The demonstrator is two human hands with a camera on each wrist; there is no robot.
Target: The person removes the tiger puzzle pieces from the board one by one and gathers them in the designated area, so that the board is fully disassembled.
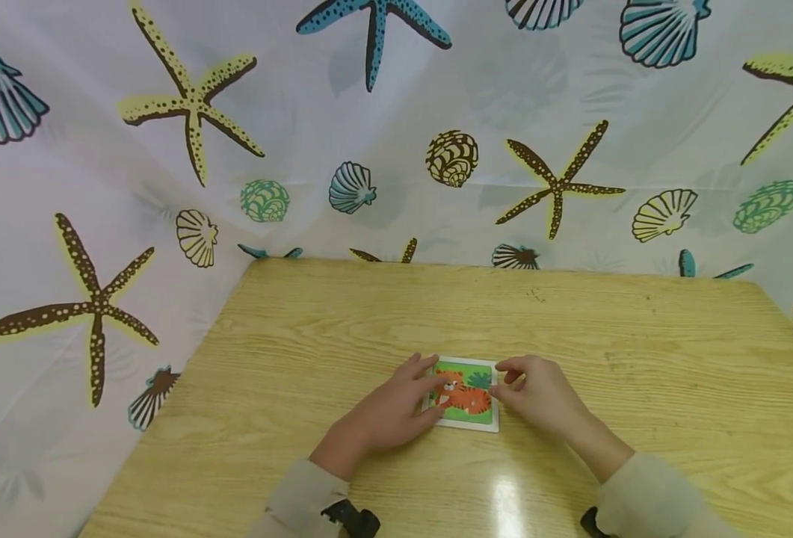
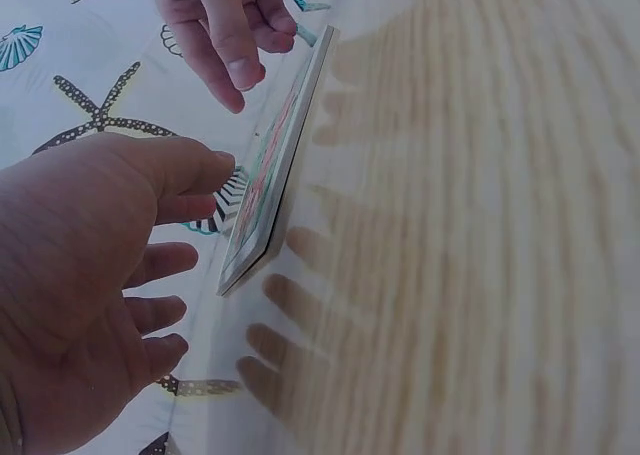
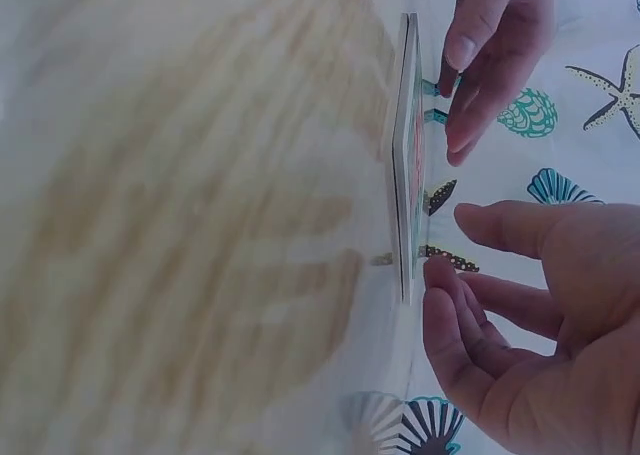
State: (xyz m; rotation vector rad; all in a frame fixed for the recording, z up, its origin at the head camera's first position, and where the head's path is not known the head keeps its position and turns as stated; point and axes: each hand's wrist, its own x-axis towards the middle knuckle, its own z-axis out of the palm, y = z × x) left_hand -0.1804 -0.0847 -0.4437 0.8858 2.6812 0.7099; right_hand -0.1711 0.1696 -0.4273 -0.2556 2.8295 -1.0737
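Note:
A square picture puzzle [image 1: 466, 400] with a white border, showing an orange tiger on green, lies flat on the wooden table. The left hand [image 1: 396, 407] is at its left side, fingers spread and partly over the picture. At its right edge is the right hand [image 1: 540, 392], thumb and fingers apart with nothing visible between them. In the left wrist view the left hand [image 2: 100, 275] hovers beside the board [image 2: 275, 175], fingers loosely bent. The right wrist view shows the right hand [image 3: 560, 315] with its fingertips near the board's edge [image 3: 403, 165].
The wooden table [image 1: 302, 329] surrounds the board. Behind it and on the left hangs a white cloth [image 1: 396, 112] printed with starfish and shells. Dark straps [image 1: 352, 518] sit at both wrists over light sleeves.

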